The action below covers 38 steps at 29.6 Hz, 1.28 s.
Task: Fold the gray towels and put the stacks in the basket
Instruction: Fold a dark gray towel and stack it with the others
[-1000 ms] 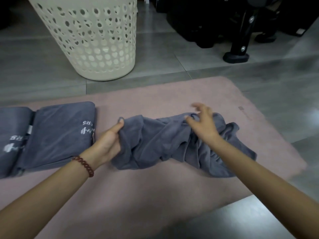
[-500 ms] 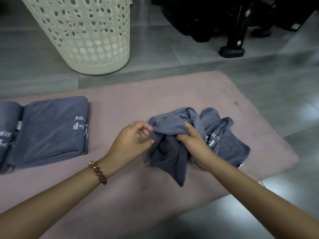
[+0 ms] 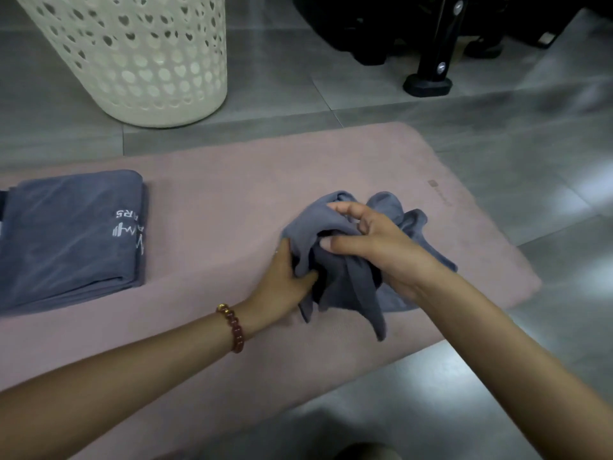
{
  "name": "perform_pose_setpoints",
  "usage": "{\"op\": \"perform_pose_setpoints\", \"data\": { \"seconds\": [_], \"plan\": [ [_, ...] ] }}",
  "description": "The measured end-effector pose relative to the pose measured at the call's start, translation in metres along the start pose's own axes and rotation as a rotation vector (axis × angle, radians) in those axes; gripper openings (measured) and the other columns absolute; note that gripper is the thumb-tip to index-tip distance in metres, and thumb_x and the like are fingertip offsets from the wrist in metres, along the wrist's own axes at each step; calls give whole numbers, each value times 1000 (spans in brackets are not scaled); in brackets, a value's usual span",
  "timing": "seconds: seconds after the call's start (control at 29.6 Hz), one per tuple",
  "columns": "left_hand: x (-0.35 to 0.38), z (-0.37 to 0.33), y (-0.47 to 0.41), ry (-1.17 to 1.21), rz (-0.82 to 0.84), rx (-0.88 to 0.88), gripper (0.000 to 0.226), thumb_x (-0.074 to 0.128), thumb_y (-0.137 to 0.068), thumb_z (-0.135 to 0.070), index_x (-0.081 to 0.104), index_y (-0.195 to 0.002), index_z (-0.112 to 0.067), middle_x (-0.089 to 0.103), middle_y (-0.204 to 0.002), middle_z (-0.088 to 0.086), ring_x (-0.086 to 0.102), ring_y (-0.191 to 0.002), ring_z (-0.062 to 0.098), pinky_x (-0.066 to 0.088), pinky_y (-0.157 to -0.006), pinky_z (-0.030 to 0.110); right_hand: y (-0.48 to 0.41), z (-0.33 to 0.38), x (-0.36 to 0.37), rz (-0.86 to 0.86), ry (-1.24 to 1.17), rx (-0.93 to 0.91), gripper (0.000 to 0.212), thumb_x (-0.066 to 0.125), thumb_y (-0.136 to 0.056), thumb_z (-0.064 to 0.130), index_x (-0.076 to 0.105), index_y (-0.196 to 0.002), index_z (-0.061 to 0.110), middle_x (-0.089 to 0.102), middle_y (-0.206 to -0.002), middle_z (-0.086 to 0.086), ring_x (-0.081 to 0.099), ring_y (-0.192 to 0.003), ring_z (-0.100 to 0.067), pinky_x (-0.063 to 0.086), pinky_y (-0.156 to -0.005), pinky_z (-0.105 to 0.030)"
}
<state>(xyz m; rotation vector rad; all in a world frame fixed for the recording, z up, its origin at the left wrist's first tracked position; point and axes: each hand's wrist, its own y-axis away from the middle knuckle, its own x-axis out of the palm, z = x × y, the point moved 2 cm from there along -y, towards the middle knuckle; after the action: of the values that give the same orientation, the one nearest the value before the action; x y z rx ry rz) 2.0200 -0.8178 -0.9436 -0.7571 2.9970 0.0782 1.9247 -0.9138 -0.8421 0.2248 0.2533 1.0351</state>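
Note:
A crumpled gray towel (image 3: 341, 287) is bunched up on the right part of the pink mat (image 3: 232, 194). My left hand (image 3: 287, 280) grips its lower left folds, fingers tucked into the cloth. My right hand (image 3: 371, 247) holds the top of the bundle, its thumb pressed on the cloth and its fingers curled over it. A folded gray towel (image 3: 73, 237) with white lettering lies flat at the mat's left end. The cream perforated basket (image 3: 139, 58) stands on the floor behind the mat, upper left.
Gray tiled floor surrounds the mat. A black stand foot (image 3: 428, 84) and dark equipment sit at the back right. The edge of another folded towel (image 3: 2, 210) shows at the far left border.
The spread-out towel has been gathered into a tight bundle. Both hands came together on it, the left moving right into the folds. The view shifted closer and downward.

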Motion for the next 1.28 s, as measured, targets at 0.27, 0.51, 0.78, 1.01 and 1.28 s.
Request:
{"op": "perform_pose_setpoints", "data": {
  "seconds": [0.27, 0.51, 0.78, 1.01, 1.28],
  "plan": [
    [-72, 17, -9, -288, -370, 11, 34, 39, -83, 17, 58, -91, -10, 62, -85, 2, 55, -70, -9, 43, -70, 7, -3, 6, -35, -128, 128, -265, 57, 51, -63, -3, 51, -114, 23, 67, -87, -8, 61, -73, -13, 47, -64, -23],
    [-128, -44, -16, -394, -525, 245, 28, 43, -85, 10, 61, -98, -9, 61, -82, -18, 55, -74, -17, 41, -71, 3, -19, -30, -72, -672, 936, -334, 22, 57, -78, 7, 56, -99, 12, 63, -85, -2, 56, -78, -24, 39, -63, -32],
    [-142, -54, -18, -363, -581, 240, 19, 50, -87, 2, 65, -96, -5, 63, -72, -22, 55, -70, -15, 40, -70, 4, -39, -92, -91, -635, 454, -36, 24, 36, -98, 7, 56, -89, -2, 56, -73, -19, 52, -59, -25, 38, -59, -29],
    [-170, -56, -9, -383, -494, 139, 8, 61, -89, -12, 67, -93, -12, 65, -66, -29, 58, -73, -4, 44, -68, 4, -18, -29, -89, -272, 524, -58, 31, 53, -95, 26, 50, -69, 9, 51, -56, -7, 53, -44, -19, 44, -48, -30],
    [-187, -119, -32, -370, -294, 140, 52, 56, -84, 11, 73, -80, -38, 63, -59, -30, 58, -58, -13, 46, -61, 2, -38, 67, -142, -655, -14, -315, 21, 52, -94, 3, 53, -75, 12, 50, -74, -5, 55, -66, -11, 55, -51, -20]
  ]
}}
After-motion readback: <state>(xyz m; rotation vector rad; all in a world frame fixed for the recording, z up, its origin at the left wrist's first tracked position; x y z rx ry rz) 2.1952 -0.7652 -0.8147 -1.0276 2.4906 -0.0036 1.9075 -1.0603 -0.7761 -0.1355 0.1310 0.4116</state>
